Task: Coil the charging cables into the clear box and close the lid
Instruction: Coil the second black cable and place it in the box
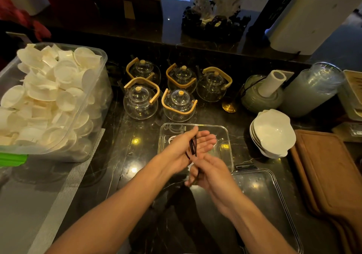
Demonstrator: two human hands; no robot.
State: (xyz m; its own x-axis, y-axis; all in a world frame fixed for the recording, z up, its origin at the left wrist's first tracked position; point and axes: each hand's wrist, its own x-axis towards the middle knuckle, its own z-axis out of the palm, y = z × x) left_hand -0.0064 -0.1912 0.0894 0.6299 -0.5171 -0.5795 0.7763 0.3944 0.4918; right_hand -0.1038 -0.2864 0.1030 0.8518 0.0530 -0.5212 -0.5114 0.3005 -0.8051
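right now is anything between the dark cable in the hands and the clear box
Nothing visible does. The left hand and right hand hold the dark cable right above the open clear box; its lid lies off to the near right.

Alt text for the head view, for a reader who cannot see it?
Over an open clear box on a dark counter, the left hand holds loops of dark cable while the right hand grips its lower part. The lid lies at right.
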